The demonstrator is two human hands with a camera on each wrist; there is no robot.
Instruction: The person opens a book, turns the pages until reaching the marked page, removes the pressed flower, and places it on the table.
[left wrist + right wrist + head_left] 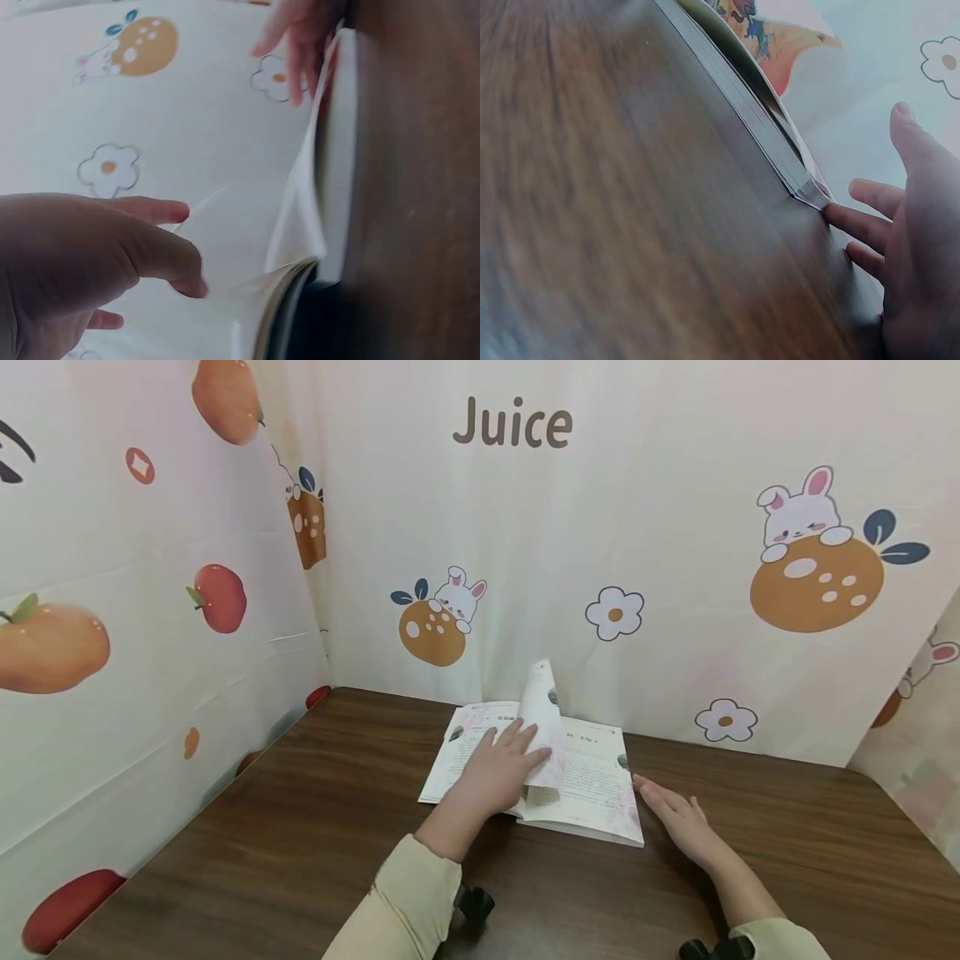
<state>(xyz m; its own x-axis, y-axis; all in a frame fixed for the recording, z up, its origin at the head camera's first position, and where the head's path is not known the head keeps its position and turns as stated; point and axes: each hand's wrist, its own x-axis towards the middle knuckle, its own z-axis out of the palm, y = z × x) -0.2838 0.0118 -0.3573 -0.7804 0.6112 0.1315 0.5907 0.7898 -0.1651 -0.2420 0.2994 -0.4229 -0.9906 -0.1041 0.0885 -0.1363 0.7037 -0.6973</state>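
Observation:
An open book (592, 806) with printed pages lies on the table near the curtain. One page (542, 702) stands lifted at the middle, curving up and over to the left. My left hand (498, 772) touches this page with spread fingers; its thumb points right, as the left wrist view also shows the thumb (180, 262) held apart from the fingers. Beside the book's right edge is my right hand (678, 822), fingers extended. In the right wrist view a fingertip of that hand (922, 247) meets the corner of the page stack (757, 127).
The dark wooden table (300, 827) reaches to a patterned curtain (525, 543) behind the book and another at the left. Black wrist straps with camera mounts (476, 903) sit under both wrists, near the tabletop.

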